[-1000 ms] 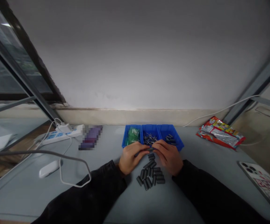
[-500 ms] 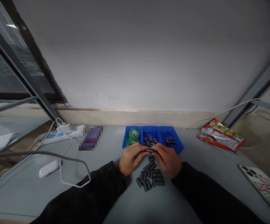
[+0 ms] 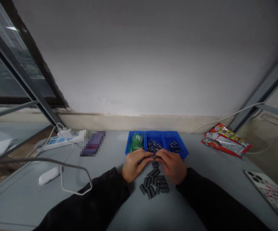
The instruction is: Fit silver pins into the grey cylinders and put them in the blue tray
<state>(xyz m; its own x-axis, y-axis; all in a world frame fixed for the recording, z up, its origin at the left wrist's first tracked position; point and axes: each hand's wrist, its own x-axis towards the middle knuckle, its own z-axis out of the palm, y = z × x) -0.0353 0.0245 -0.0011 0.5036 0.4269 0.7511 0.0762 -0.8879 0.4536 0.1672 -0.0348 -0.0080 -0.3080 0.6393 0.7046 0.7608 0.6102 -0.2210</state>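
Note:
My left hand (image 3: pixel 134 164) and my right hand (image 3: pixel 173 164) meet fingertip to fingertip just in front of the blue bins. Pinched between them is a small dark grey cylinder (image 3: pixel 153 157), largely covered by the fingers. Below the hands lies a loose pile of similar dark grey cylinders (image 3: pixel 154 183) on the table. The left blue bin (image 3: pixel 127 149) holds a green bag (image 3: pixel 137 141). Small shiny metal pins (image 3: pixel 154 145) fill the middle bin, and several dark cylinders (image 3: pixel 174 146) lie in the right bin (image 3: pixel 182 145).
To the left are a white power strip (image 3: pixel 64 138) with cables, a purple pixelated object (image 3: pixel 94 142) and a white case (image 3: pixel 49 175). A grey cable (image 3: pixel 45 159) crosses above my left sleeve. On the right lie a red snack packet (image 3: pixel 226 141) and a phone (image 3: pixel 268 192).
Both hands stay together at nearly the same spot, the fingertips shifting slightly around the small cylinder. The whole view has moved a little.

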